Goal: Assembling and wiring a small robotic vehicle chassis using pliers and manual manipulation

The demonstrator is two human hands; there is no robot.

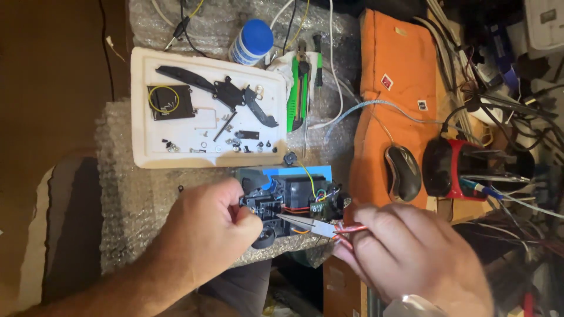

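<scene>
Black plastic forms the body of the small wired assembly (294, 202) now being worked, which lies on bubble wrap (135, 194) at the near edge of the tabletop, just below a white foam tray (141, 105). Red, yellow and orange leads cross its top, and a small green circuit board sits at its right end. The left hand (208, 226) is curled shut, thumb and fingertips pinched on the left end of the assembly to steady it. The right hand (411, 249) is closed around the red handles of needle-nose pliers (314, 227), whose slim metal tips reach leftward into the assembly and meet it just beside the left thumb; whether the tips hold anything is too small to tell. Judged from this arrangement, the step in hand is fine work with the pliers inside the assembly, either seating or freeing a small part. Any further move here calls for a firm left-hand pinch and a slow, small motion of the plier tips, kept away from the thin leads. Removed parts rest in the tray: black plastic arms, a black square piece with a yellow wire loop, and scattered screws and washers. A green utility knife (299, 88) lies right of the tray, a blue-capped bottle (251, 41) above it, and a computer mouse (402, 173) on an orange cloth (393, 70) farther right.
</scene>
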